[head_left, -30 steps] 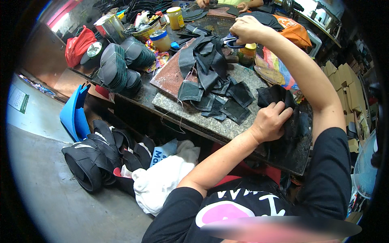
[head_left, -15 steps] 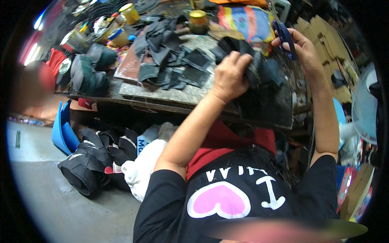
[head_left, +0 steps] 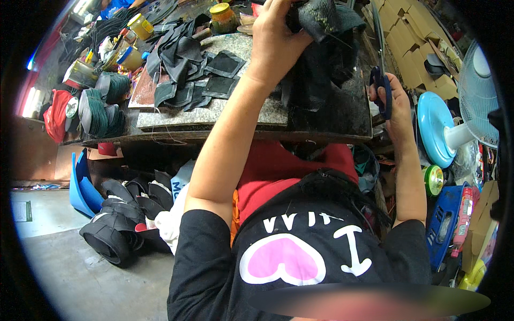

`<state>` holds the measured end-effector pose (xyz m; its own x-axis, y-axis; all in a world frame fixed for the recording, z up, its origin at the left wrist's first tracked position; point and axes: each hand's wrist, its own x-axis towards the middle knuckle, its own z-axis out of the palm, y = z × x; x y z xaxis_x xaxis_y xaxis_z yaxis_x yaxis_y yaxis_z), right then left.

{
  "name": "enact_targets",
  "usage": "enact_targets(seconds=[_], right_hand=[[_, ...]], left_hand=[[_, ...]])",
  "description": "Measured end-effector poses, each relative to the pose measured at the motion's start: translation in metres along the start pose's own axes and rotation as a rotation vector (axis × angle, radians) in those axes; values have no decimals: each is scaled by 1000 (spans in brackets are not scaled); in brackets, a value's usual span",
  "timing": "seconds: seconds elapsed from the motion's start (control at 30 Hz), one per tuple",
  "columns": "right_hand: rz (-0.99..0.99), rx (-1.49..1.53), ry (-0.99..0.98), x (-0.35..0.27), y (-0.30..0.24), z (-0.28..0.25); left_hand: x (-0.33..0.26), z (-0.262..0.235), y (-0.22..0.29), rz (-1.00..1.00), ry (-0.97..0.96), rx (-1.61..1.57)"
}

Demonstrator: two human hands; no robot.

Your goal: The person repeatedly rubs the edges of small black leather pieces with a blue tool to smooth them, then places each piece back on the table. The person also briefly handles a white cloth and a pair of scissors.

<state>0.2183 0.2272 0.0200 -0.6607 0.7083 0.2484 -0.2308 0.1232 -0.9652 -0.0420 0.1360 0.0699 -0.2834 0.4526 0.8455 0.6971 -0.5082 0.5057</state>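
My left hand [head_left: 276,45] is raised at the far edge of the view, its fingers closed on a dark, rough-textured piece of material [head_left: 321,21]. Part of that piece runs out of the picture at the top. Beyond the right end of the workbench, my right hand [head_left: 396,104] grips a pair of scissors [head_left: 381,91] by the dark blue handles, with the blades pointing away from me. A gap separates the scissors from the dark material. To the left of my left arm, several small black fabric pieces [head_left: 222,85] lie in a pile on a stone slab [head_left: 257,115].
Jars [head_left: 222,18] and green thread spools [head_left: 93,112] crowd the workbench [head_left: 332,125]. A fan [head_left: 452,136] and cardboard boxes [head_left: 407,45] stand at the right. Black curved pieces [head_left: 115,230] lie heaped on the floor, beside a blue plastic piece [head_left: 80,187].
My left hand has lifted the dark material up and away from the bench. My right hand, still on the scissors, has come lower and nearer to me. The view has shifted a little.
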Motion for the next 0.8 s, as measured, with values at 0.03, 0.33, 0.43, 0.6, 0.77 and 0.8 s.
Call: enact_targets(seconds=[0.03, 0.33, 0.43, 0.6, 0.77, 0.8], right_hand=[[17, -13, 6, -1, 3, 1], [161, -2, -38, 7, 41, 20], [147, 7, -52, 8, 48, 22], [206, -38, -69, 3, 39, 21], [312, -66, -240, -14, 8, 16], [344, -73, -297, -18, 1, 15]], left_hand=[[0, 1, -3, -14, -106, 73], [-43, -20, -22, -268, -210, 136], [-61, -33, -14, -330, -109, 234], [-78, -32, -8, -379, -141, 329], [-64, -35, 4, -386, 43, 260], [-62, -37, 9, -419, 30, 222]])
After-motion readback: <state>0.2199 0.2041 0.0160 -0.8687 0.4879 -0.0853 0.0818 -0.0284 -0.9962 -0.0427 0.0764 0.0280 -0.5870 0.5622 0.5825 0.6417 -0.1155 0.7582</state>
